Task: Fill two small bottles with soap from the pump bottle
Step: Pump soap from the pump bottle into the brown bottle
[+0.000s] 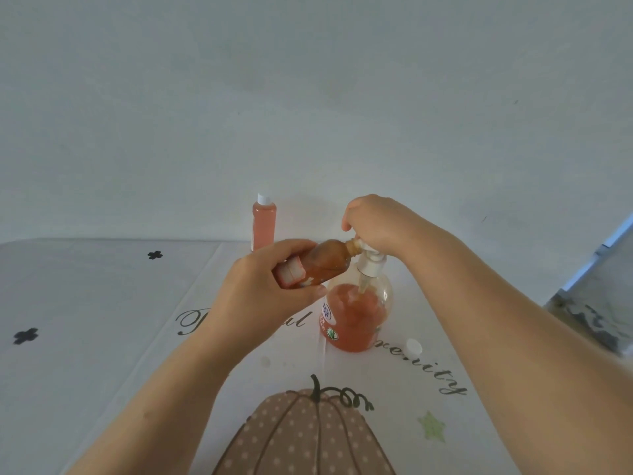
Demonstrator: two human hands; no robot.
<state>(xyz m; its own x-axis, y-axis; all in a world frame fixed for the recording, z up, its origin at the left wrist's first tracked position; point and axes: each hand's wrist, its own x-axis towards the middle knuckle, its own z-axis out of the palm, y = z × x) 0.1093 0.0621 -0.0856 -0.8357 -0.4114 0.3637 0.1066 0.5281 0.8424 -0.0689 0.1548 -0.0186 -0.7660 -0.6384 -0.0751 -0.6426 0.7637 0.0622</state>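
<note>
Hands both busy mid-frame: left hand (260, 299) wrapped round the tipped small bottle (325, 264), right hand (376, 224) curled over the top of the pump bottle (356, 317), bottle mouth right against the spout (363, 248). Keep that mouth snug on the spout, press down slow and let up gently to keep soap off the tabletop (102, 303). Looks nearly full, so stop soon and reach for the white cap (413, 346) at lower right; other small bottle (264, 221) standing full and capped at the back, just above the left hand.
</note>
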